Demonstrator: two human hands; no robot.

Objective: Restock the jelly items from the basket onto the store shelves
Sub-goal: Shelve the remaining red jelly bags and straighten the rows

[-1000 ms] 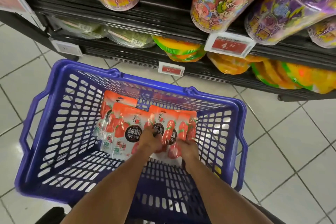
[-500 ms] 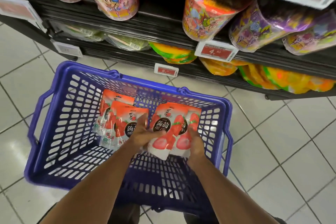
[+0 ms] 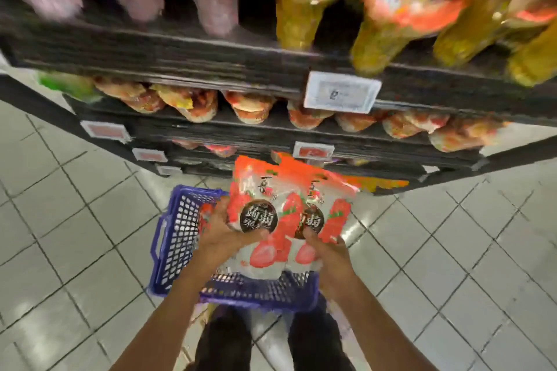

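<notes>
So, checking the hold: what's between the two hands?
Head view: the jelly packs lie between the left hand and right hand, each gripping a side, above the basket.

Person's wearing dark trousers (image 3: 224, 340) (black, I think, kinda blurry), and both forearms (image 3: 168, 310) are showing bare.

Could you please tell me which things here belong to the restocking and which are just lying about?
Job: jelly packs, held by left hand and right hand; basket; shelves.
Lying about: price tag; yellow bottles; floor.
</notes>
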